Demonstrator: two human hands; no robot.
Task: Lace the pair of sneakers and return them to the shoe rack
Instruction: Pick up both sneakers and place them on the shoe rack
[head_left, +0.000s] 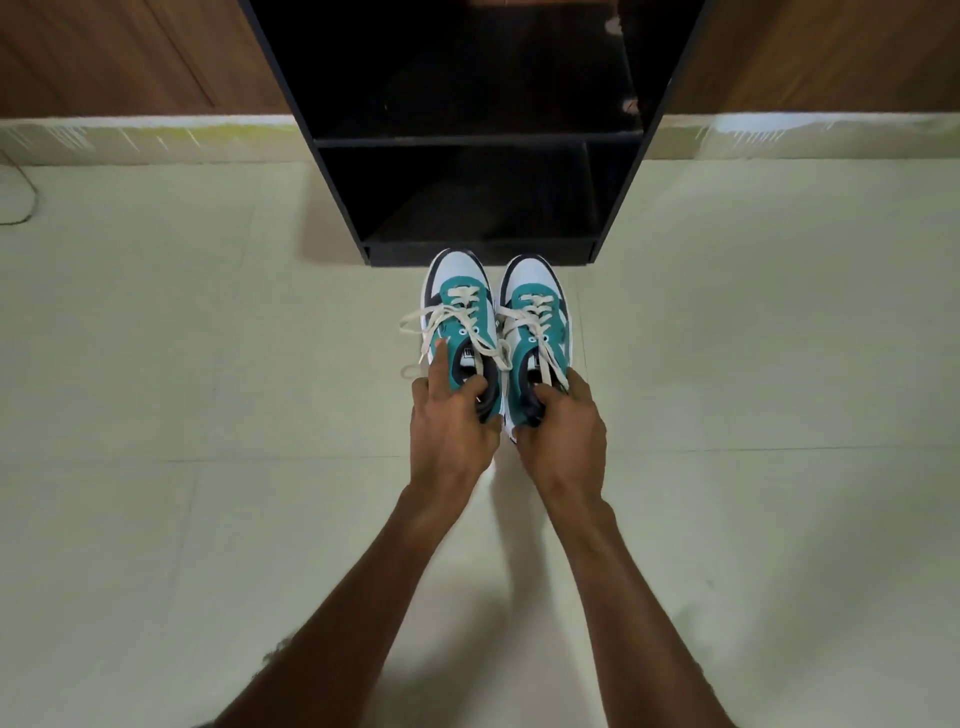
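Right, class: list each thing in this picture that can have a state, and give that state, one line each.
Left sneaker: laced, lace ends loose, held at the heel.
Right sneaker: laced, lace ends loose, held at the heel.
Left hand: closed on the left sneaker.
Right hand: closed on the right sneaker.
Shoe rack: open-fronted, visible shelves bare.

Matt black shoe rack (613, 197), cloth laces (457, 317), wood-grain wall (104, 52)

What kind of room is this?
Probably a room at home: pale tiled floor, brown wooden wall panels, and a black open shoe rack with teal-and-white laced sneakers held before it.
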